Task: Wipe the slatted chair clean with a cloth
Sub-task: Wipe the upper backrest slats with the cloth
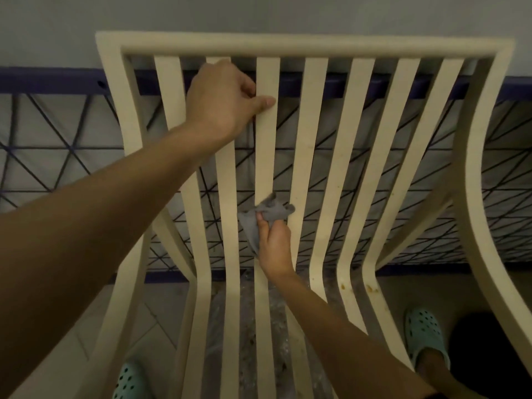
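Note:
A cream slatted chair (357,156) fills the view, its backrest slats running up to the top rail. My left hand (221,102) grips a slat near the top of the backrest, fingers curled round it and thumb lying across the neighbouring slat. Lower down, my right hand (275,243) pinches a crumpled grey cloth (266,216) against the middle slat, just above the bend into the seat. Brownish spots mark the right-hand slats near the bend.
Behind the chair stands a metal grille (57,156) with a blue frame, below a pale wall. Under the seat lies speckled dirty floor (259,335). My feet in teal clogs, one (426,335) at the right and one (129,381) at the bottom left, stand beside the chair.

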Motion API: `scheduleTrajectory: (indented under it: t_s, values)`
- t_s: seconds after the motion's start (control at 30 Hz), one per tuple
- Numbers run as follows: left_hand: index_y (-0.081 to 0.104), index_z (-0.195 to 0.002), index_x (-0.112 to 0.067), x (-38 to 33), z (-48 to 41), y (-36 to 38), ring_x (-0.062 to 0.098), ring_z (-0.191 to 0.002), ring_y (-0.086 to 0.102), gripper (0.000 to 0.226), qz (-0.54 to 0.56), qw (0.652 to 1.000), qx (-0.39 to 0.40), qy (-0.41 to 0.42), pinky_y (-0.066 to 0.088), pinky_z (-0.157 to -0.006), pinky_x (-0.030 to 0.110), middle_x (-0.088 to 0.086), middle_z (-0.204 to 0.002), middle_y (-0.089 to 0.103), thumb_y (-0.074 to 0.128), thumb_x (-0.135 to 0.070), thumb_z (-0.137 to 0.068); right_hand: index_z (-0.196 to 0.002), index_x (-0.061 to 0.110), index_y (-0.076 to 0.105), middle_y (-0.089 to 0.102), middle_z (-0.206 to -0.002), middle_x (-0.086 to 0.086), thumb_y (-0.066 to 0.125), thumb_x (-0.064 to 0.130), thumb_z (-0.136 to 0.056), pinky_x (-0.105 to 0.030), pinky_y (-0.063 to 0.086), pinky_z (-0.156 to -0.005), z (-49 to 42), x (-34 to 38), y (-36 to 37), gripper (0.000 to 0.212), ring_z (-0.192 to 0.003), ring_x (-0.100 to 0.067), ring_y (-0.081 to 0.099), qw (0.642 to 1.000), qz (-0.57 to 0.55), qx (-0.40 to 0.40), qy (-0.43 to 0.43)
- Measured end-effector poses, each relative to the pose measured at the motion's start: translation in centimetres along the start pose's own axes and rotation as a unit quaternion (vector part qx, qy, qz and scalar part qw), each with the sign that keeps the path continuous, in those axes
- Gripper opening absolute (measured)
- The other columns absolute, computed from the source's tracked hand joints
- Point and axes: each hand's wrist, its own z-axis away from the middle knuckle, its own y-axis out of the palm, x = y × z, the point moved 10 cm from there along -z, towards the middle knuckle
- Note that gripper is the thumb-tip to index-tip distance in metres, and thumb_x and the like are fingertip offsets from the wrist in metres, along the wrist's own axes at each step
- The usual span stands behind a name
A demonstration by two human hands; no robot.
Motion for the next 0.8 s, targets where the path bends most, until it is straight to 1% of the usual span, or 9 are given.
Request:
scheduleTrajectory:
  t_s: [0.17, 0.27, 0.33, 0.4, 0.5, 0.57, 0.67, 0.73, 0.8]
  values:
    - [0.073, -0.102, -0.019, 0.2, 0.0, 0.2, 0.006, -0.082, 0.068, 0.03, 0.007, 1.0, -0.008, 0.004, 0.056, -0.083, 0.032, -0.003, -0.092, 0.073, 0.065, -0.043, -0.086, -0.096, 0.008, 0.054, 0.056, -0.077, 0.004, 0.047, 0.02, -0.1, -0.004, 0.043, -0.062, 2.3, -5.4, -0.1, 0.015, -0.074, -0.008, 0.057, 0.994, 0.06, 0.033, 0.088]
    - [0.073, -0.101, -0.018, 0.3, 0.0, 0.2, 0.005, -0.081, 0.068, 0.029, 0.016, 1.0, -0.007, -0.002, 0.057, -0.083, 0.033, -0.003, -0.09, 0.074, 0.066, -0.042, -0.086, -0.091, 0.0, 0.057, 0.059, -0.078, -0.016, 0.049, 0.021, -0.1, -0.012, 0.044, -0.065, 2.7, -6.2, -0.2, 0.024, -0.078, -0.02, 0.059, 0.989, 0.1, 0.061, 0.093]
    - [0.074, -0.101, -0.018, 0.4, 0.0, 0.2, 0.006, -0.081, 0.069, 0.029, 0.025, 1.0, -0.005, -0.007, 0.056, -0.084, 0.033, -0.003, -0.09, 0.074, 0.067, -0.041, -0.085, -0.09, -0.004, 0.059, 0.059, -0.08, -0.024, 0.049, 0.016, -0.1, -0.014, 0.043, -0.064, 2.4, -4.4, -0.3, 0.024, -0.073, -0.016, 0.057, 0.99, 0.103, 0.071, 0.067]
    - [0.074, -0.1, -0.018, 0.3, 0.0, 0.2, 0.006, -0.08, 0.069, 0.028, 0.031, 0.999, -0.002, -0.009, 0.056, -0.084, 0.033, -0.002, -0.09, 0.074, 0.067, -0.041, -0.085, -0.09, 0.002, 0.059, 0.061, -0.081, -0.014, 0.051, 0.019, -0.099, -0.01, 0.044, -0.063, 1.4, -1.1, -0.6, 0.021, -0.073, -0.011, 0.059, 0.993, 0.096, 0.059, 0.02]
    - [0.074, -0.098, -0.017, 0.4, 0.1, 0.3, 0.007, -0.077, 0.069, 0.029, 0.031, 0.999, 0.002, -0.012, 0.057, -0.082, 0.035, -0.001, -0.087, 0.074, 0.068, -0.042, -0.085, -0.097, 0.015, 0.057, 0.066, -0.096, -0.007, 0.053, 0.027, -0.098, -0.018, 0.052, -0.074, -1.2, 4.2, -0.5, 0.012, -0.089, -0.012, 0.064, 0.998, 0.054, 0.023, -0.015]
    - [0.074, -0.096, -0.016, 0.4, 0.0, 0.3, 0.01, -0.076, 0.069, 0.031, 0.03, 0.999, 0.007, -0.016, 0.057, -0.08, 0.036, 0.001, -0.085, 0.074, 0.068, -0.043, -0.084, -0.104, 0.009, 0.057, 0.066, -0.102, -0.011, 0.055, 0.026, -0.097, -0.024, 0.053, -0.078, -3.1, 7.8, -0.5, 0.018, -0.096, -0.017, 0.064, 0.999, 0.022, 0.0, -0.038]
    - [0.075, -0.094, -0.014, 0.3, 0.1, 0.1, 0.012, -0.076, 0.069, 0.031, 0.024, 0.999, 0.008, -0.019, 0.057, -0.078, 0.037, 0.003, -0.083, 0.074, 0.068, -0.043, -0.084, -0.108, 0.004, 0.057, 0.066, -0.103, -0.011, 0.058, 0.023, -0.095, -0.024, 0.054, -0.077, -5.3, 12.4, -0.7, 0.022, -0.096, -0.017, 0.064, 0.997, -0.01, -0.016, -0.072]
    - [0.075, -0.092, -0.015, 0.0, 0.2, -0.1, 0.013, -0.076, 0.069, 0.031, 0.008, 1.0, 0.003, -0.011, 0.057, -0.078, 0.038, 0.005, -0.082, 0.074, 0.066, -0.044, -0.085, -0.104, 0.005, 0.058, 0.067, -0.099, -0.01, 0.06, 0.026, -0.094, -0.03, 0.056, -0.077, -6.1, 13.8, -0.8, 0.023, -0.094, -0.017, 0.065, 0.996, -0.008, -0.026, -0.09]
    - [0.075, -0.092, -0.016, -0.2, 0.3, -0.2, 0.014, -0.077, 0.068, 0.032, -0.002, 1.0, -0.003, -0.002, 0.056, -0.078, 0.037, 0.005, -0.084, 0.073, 0.065, -0.046, -0.086, -0.099, 0.008, 0.058, 0.066, -0.094, -0.007, 0.059, 0.026, -0.095, -0.028, 0.055, -0.074, -6.2, 14.2, -0.9, 0.019, -0.09, -0.016, 0.065, 0.994, -0.009, -0.035, -0.104]
